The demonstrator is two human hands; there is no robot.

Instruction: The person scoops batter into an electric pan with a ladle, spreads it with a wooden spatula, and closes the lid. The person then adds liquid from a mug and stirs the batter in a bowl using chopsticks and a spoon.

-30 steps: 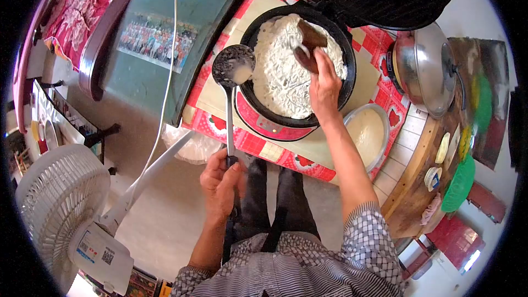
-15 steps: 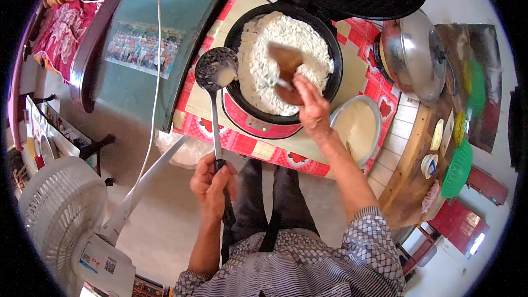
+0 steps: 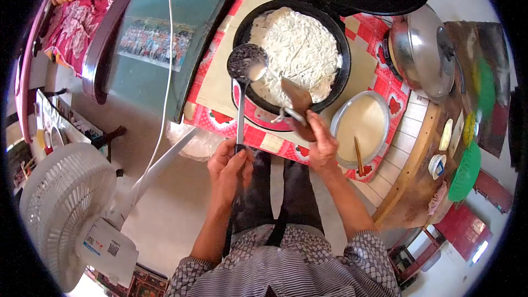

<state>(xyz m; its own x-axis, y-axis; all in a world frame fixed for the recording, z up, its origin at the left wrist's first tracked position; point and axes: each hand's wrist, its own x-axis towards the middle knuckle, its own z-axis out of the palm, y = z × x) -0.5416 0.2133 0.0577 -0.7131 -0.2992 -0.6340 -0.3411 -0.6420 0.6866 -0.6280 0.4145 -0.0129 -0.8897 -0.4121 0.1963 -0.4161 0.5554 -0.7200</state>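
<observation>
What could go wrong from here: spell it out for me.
Pale batter in the ladle, held by the left hand near the pan's rim, could spill onto the tablecloth. The right hand, gripping the brown spreader, might get burned if the pan is hot. It is also close beside the bowl, so could bump it.

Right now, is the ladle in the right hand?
No, the left hand holds the ladle; the right hand holds a brown tool.
</observation>
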